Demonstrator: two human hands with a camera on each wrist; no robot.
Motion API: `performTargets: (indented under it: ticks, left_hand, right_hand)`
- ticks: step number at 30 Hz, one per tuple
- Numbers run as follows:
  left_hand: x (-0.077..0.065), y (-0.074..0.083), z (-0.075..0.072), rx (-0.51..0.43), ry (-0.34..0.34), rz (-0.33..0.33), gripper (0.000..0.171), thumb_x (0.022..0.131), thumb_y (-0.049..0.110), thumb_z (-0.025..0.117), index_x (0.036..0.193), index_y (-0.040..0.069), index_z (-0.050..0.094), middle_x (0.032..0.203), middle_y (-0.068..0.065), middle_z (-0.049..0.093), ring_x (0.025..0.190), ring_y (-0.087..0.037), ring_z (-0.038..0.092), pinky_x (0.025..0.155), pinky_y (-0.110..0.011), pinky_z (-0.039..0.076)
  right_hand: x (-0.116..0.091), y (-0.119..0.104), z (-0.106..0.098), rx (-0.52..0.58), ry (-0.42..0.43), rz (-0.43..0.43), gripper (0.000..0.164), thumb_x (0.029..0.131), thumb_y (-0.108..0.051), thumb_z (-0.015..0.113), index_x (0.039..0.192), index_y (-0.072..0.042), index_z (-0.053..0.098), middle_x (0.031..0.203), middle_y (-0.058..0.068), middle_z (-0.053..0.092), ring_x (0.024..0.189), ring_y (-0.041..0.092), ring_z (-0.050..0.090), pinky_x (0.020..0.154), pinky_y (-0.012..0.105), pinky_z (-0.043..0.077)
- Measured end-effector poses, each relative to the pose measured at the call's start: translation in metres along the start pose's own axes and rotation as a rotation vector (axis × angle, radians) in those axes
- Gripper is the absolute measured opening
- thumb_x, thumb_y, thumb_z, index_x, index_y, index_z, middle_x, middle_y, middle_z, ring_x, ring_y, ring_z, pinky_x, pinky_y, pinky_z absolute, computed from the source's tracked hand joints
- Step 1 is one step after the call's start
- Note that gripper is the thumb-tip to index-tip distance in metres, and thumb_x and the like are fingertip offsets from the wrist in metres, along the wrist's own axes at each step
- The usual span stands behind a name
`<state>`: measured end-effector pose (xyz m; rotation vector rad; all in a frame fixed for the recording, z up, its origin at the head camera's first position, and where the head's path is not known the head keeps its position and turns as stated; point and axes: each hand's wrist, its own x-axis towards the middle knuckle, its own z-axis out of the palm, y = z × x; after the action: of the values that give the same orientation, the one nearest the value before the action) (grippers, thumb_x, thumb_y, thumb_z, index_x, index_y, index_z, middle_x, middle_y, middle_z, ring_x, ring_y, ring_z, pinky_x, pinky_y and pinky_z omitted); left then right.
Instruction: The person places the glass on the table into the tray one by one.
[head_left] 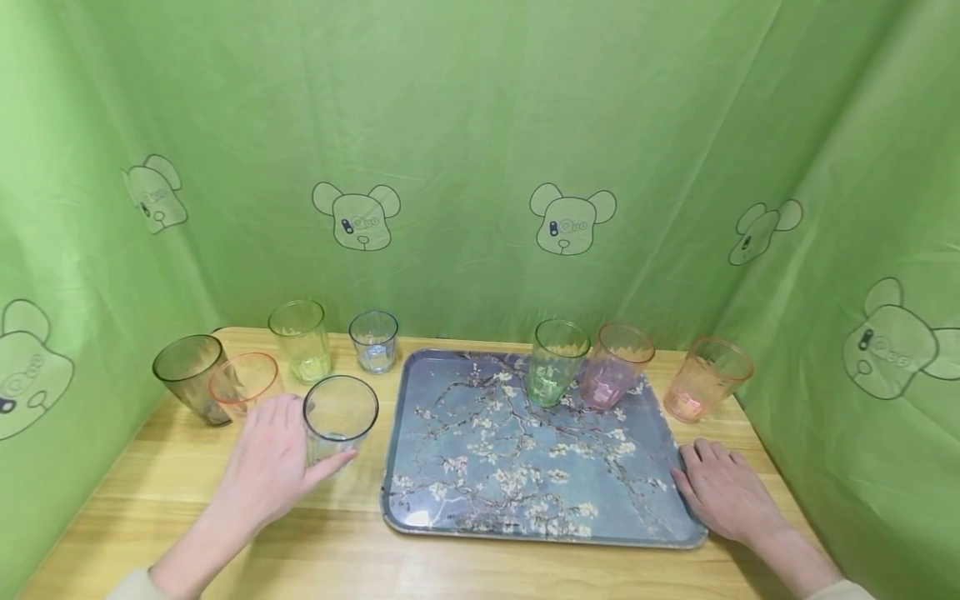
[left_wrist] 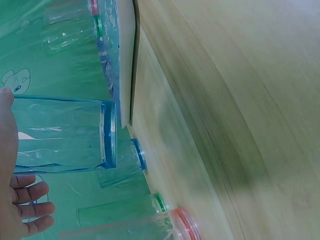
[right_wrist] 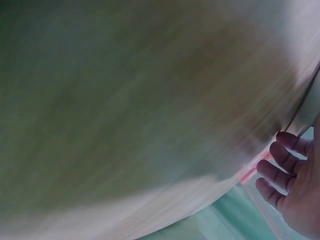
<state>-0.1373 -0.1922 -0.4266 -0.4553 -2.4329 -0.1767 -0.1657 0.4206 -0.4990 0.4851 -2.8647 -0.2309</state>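
My left hand (head_left: pixel 273 454) grips a clear, dark-blue-rimmed drinking glass (head_left: pixel 341 408), fingers at its left side and thumb across its front. Upright and blue-tinted in the left wrist view, the glass (left_wrist: pixel 62 134) shows its thick base close over the table, left of the tray. My right hand (head_left: pixel 727 492) rests on the table, fingertips at the right edge of the flowered blue tray (head_left: pixel 480 467). In the right wrist view the fingers of that hand (right_wrist: pixel 300 190) are slightly bent and hold nothing. A green glass (head_left: pixel 557 367) and a pink glass (head_left: pixel 611 375) stand at the tray's back right.
Close to my left hand stand an orange-rimmed glass (head_left: pixel 243 383) and a dark grey glass (head_left: pixel 195 379). Behind are a yellow-green glass (head_left: pixel 303 346) and a short blue glass (head_left: pixel 375 346). An orange glass (head_left: pixel 705 383) stands right of the tray. Green curtain (head_left: pixel 465 108) encloses the table.
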Motion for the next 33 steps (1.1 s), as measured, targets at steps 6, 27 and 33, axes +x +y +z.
performTargets:
  ticks: [6,27,33]
  left_hand:
    - [0.006,0.003,0.003,0.000,0.019,0.039,0.086,0.077,0.080,0.050,0.095,-0.004,0.052,0.082,-0.014,0.053,0.078,-0.028,0.049,0.072,-0.040,0.042]
    - [0.029,0.026,0.020,-0.054,-0.012,0.085,0.089,0.076,0.080,0.053,0.101,-0.005,0.051,0.087,-0.013,0.054,0.080,-0.025,0.050,0.073,-0.037,0.045]
    - [0.034,0.033,0.023,-0.046,-0.033,0.099,0.088,0.074,0.076,0.059,0.103,-0.007,0.051,0.088,-0.014,0.054,0.083,-0.026,0.051,0.078,-0.038,0.047]
  right_hand:
    - [0.000,0.000,-0.001,-0.002,0.008,-0.002,0.030,0.092,-0.031,0.059,0.105,-0.004,0.056,0.090,0.011,0.056,0.088,0.032,0.057,0.072,0.051,0.043]
    - [-0.001,0.000,0.001,-0.005,0.016,-0.005,0.033,0.092,-0.031,0.058,0.109,-0.002,0.057,0.091,0.013,0.057,0.091,0.034,0.058,0.076,0.053,0.044]
    - [-0.001,0.000,0.002,-0.008,0.014,-0.003,0.034,0.092,-0.031,0.058,0.109,-0.002,0.057,0.092,0.013,0.058,0.091,0.034,0.058,0.076,0.054,0.045]
